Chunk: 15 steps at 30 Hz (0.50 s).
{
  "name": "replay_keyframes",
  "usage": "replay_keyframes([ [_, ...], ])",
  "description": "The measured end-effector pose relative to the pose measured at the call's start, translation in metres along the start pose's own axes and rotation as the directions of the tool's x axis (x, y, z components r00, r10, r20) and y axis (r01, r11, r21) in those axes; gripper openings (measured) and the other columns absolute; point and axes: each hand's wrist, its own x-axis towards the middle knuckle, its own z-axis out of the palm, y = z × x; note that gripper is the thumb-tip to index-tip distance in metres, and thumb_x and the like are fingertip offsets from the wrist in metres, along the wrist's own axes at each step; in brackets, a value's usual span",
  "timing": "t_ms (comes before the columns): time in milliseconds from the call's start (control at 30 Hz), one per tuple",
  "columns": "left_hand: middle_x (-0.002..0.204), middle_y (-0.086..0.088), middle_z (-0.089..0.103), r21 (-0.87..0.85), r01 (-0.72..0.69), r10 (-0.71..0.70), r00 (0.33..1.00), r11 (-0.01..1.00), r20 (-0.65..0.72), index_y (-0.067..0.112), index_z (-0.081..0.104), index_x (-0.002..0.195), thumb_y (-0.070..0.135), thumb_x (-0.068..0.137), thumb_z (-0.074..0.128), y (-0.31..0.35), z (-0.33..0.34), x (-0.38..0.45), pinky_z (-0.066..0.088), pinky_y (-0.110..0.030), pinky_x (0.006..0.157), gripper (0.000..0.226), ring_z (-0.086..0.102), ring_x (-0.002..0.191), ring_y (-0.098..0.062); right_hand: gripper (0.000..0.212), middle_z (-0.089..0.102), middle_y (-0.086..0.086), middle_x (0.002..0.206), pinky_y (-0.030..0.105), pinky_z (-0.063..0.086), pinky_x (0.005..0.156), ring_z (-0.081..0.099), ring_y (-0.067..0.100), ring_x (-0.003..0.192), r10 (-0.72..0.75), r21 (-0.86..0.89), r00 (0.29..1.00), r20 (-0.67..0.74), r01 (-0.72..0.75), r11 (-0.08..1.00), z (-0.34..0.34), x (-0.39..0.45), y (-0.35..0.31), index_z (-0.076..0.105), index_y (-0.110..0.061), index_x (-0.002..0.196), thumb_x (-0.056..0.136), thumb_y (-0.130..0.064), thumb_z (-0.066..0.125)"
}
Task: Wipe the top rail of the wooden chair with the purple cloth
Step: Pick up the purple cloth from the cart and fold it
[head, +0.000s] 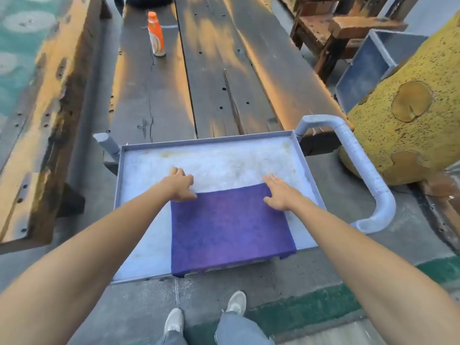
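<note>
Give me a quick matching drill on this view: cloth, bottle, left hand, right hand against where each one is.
Things:
1. cloth
2. bottle
3. left hand
4. right hand

Places:
A. upright on the far planks
B. at the cloth's far left corner
C. spread flat on the tray, near edge hanging over
D. fingers spread at the cloth's far right corner

Pairs: 1-C, 2-A, 3-B, 4-D

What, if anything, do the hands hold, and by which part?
Nothing clearly. Left hand and right hand rest at the cloth's far corners; no grip shows.
</note>
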Motion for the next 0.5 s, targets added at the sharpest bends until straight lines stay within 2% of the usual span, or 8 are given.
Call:
replay_keyframes([
  [67, 0.136, -0.013, 0.044, 0.018, 0.037, -0.038, 0.999, 0.999, 0.037, 0.017, 0.049, 0.136, 0.052, 0.085, 0.065, -0.005, 0.007, -0.003, 0.045, -0.046, 0.100, 0.064, 0.025, 0.136, -0.031, 0.082, -0.008, -0.002, 0.174, 0.046, 0.022, 0.126, -0.002, 0.019, 0.161, -0.016, -0.010, 1.000, 0.018, 0.017, 1.000, 0.000, 0.008, -0.004, -0.002, -0.023, 0.166, 0.102, -0.027, 0.050],
  [133, 0.129, -0.010, 0.048, 0.033, 0.069, -0.071, 0.995, 0.997, 0.064, 0.018, 0.049, 0.132, 0.054, 0.083, 0.068, -0.010, 0.017, -0.007, 0.047, -0.043, 0.096, 0.064, 0.031, 0.129, -0.030, 0.080, 0.003, 0.001, 0.174, 0.045, 0.029, 0.122, 0.008, 0.021, 0.160, -0.005, -0.023, 1.000, 0.021, 0.006, 1.000, 0.002, 0.012, -0.008, 0.005, -0.018, 0.166, 0.101, -0.023, 0.052],
  [200, 0.125, -0.009, 0.051, 0.012, 0.093, -0.094, 0.994, 0.996, 0.052, 0.018, 0.050, 0.128, 0.047, 0.083, 0.069, -0.011, 0.027, -0.008, 0.048, -0.042, 0.092, 0.056, 0.034, 0.125, -0.029, 0.065, 0.027, 0.008, 0.164, 0.043, 0.044, 0.107, 0.031, 0.028, 0.149, 0.027, -0.057, 0.999, -0.047, -0.030, 0.998, 0.006, 0.017, -0.010, 0.027, -0.011, 0.158, 0.099, -0.018, 0.054],
  [233, 0.124, -0.009, 0.052, -0.010, 0.111, -0.111, 0.993, 0.994, 0.028, 0.018, 0.051, 0.125, 0.042, 0.084, 0.068, -0.011, 0.032, -0.009, 0.048, -0.041, 0.088, 0.050, 0.035, 0.124, -0.029, 0.056, 0.036, 0.009, 0.155, 0.042, 0.046, 0.098, 0.038, 0.030, 0.142, 0.036, -0.076, 0.995, -0.091, -0.043, 0.996, 0.007, 0.020, -0.011, 0.036, -0.011, 0.150, 0.098, -0.016, 0.054],
  [333, 0.124, -0.010, 0.049, -0.031, 0.167, -0.168, 0.985, 0.985, -0.027, 0.018, 0.055, 0.116, 0.030, 0.087, 0.064, -0.009, 0.038, -0.011, 0.043, -0.038, 0.081, 0.033, 0.034, 0.126, -0.031, 0.037, 0.051, 0.011, 0.135, 0.040, 0.043, 0.084, 0.041, 0.032, 0.133, 0.049, -0.102, 0.992, -0.112, -0.060, 0.993, 0.008, 0.023, -0.012, 0.046, -0.011, 0.132, 0.095, -0.009, 0.051],
  [400, 0.124, -0.011, 0.046, -0.053, 0.174, -0.176, 0.984, 0.983, -0.019, 0.016, 0.059, 0.111, 0.025, 0.088, 0.062, -0.008, 0.039, -0.011, 0.046, -0.041, 0.087, 0.025, 0.034, 0.126, -0.032, 0.028, 0.057, 0.011, 0.125, 0.040, 0.045, 0.082, 0.041, 0.032, 0.130, 0.044, -0.104, 0.994, -0.101, -0.054, 0.993, 0.008, 0.023, -0.009, 0.051, -0.012, 0.123, 0.095, -0.009, 0.050],
  [500, 0.125, -0.011, 0.047, -0.085, 0.142, -0.145, 0.989, 0.986, -0.041, 0.011, 0.063, 0.105, 0.017, 0.091, 0.055, -0.010, 0.039, -0.010, 0.048, -0.046, 0.091, 0.018, 0.035, 0.125, -0.032, 0.022, 0.054, 0.008, 0.126, 0.041, 0.049, 0.087, 0.050, 0.030, 0.121, 0.012, -0.085, 0.996, -0.094, -0.020, 0.996, 0.005, 0.020, -0.002, 0.057, -0.013, 0.118, 0.097, -0.015, 0.052],
])
